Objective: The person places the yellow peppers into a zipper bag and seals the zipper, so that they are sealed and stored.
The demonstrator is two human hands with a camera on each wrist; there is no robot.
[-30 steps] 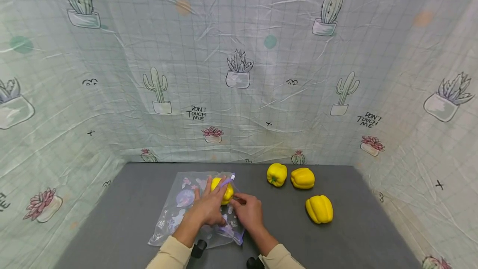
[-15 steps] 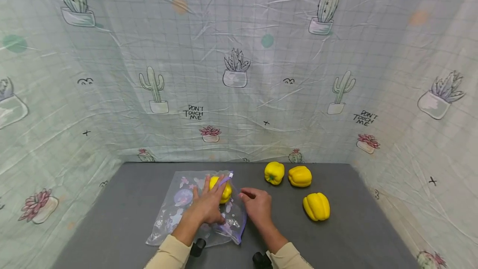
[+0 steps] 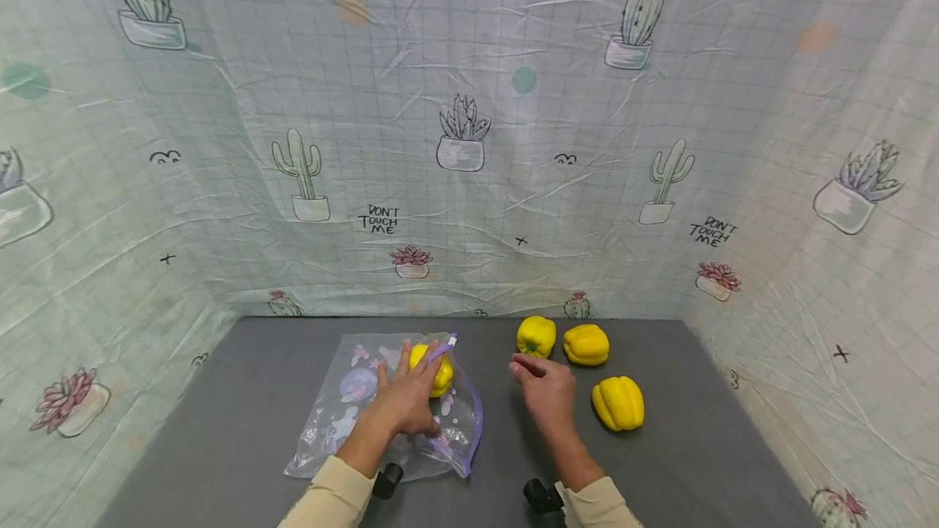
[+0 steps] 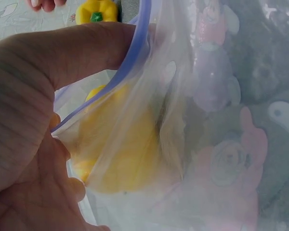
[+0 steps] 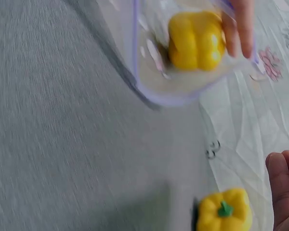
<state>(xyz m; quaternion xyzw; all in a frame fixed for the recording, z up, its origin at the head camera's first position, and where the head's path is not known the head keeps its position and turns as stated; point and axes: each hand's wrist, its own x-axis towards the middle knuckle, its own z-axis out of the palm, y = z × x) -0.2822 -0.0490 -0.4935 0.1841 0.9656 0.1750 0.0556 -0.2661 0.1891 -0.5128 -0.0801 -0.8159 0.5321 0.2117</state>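
Observation:
A clear plastic zip bag (image 3: 323, 438) with printed figures and a purple zip edge lies on the grey table. One yellow bell pepper (image 3: 443, 379) sits inside its mouth, seen through the film in the left wrist view. My left hand (image 3: 399, 404) spreads its fingers over the mouth; its thumb (image 4: 86, 50) passes behind the purple edge, holding the mouth apart. To the right of the bag, my right hand (image 3: 550, 396) is in the air with fingers close together and nothing held. A yellow pepper with a green stem (image 3: 537, 336) is just beyond it.
Two more yellow peppers, one farther back (image 3: 587, 345) and one nearer (image 3: 619, 403), lie right of my right hand. A cactus-print sheet (image 3: 469, 226) hangs around the back and sides of the table (image 3: 704, 463). Each wrist carries a small black camera.
My right hand has let go of the bag's purple edge and moved right, toward the loose peppers. The bag mouth now bulges rounder. My left hand stays in place.

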